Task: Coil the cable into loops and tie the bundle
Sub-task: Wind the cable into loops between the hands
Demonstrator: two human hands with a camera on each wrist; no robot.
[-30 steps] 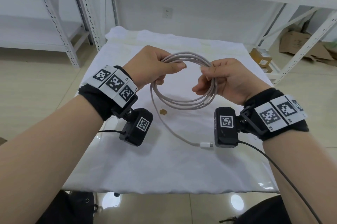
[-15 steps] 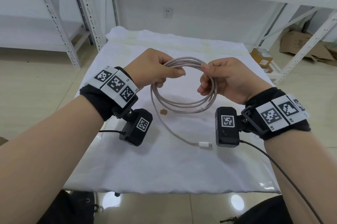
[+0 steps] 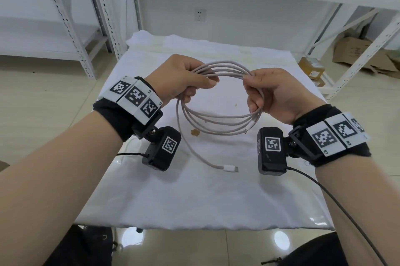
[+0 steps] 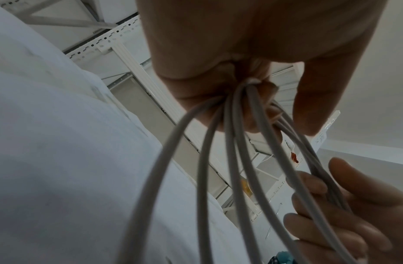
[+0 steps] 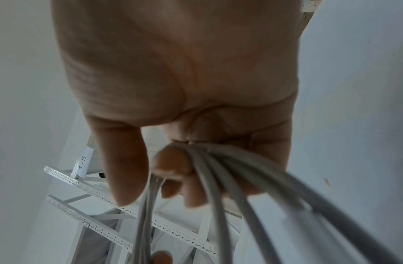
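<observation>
A pale grey cable [image 3: 218,124] is wound into several loops and held in the air over the white-clothed table [image 3: 205,205]. My left hand [image 3: 186,84] grips the coil's left side, thumb on top; the left wrist view shows the strands [image 4: 232,142] bunched in its fingers. My right hand [image 3: 264,92] pinches the coil's right side, and its fingers close round the strands [image 5: 218,171]. One free tail runs down to a white USB-C plug [image 3: 231,168] lying on the cloth. Another short cable end [image 3: 249,129] sticks out at the coil's lower right.
A small brown scrap [image 3: 195,132] lies on the cloth under the coil. White metal shelving [image 3: 91,17] stands behind and to both sides. Cardboard boxes [image 3: 355,51] sit on the floor at the right. A black wire [image 3: 337,205] trails from the right wrist camera.
The coil has widened and its loops have spread a little. Both hands stay on its two sides. The plug has barely shifted on the cloth.
</observation>
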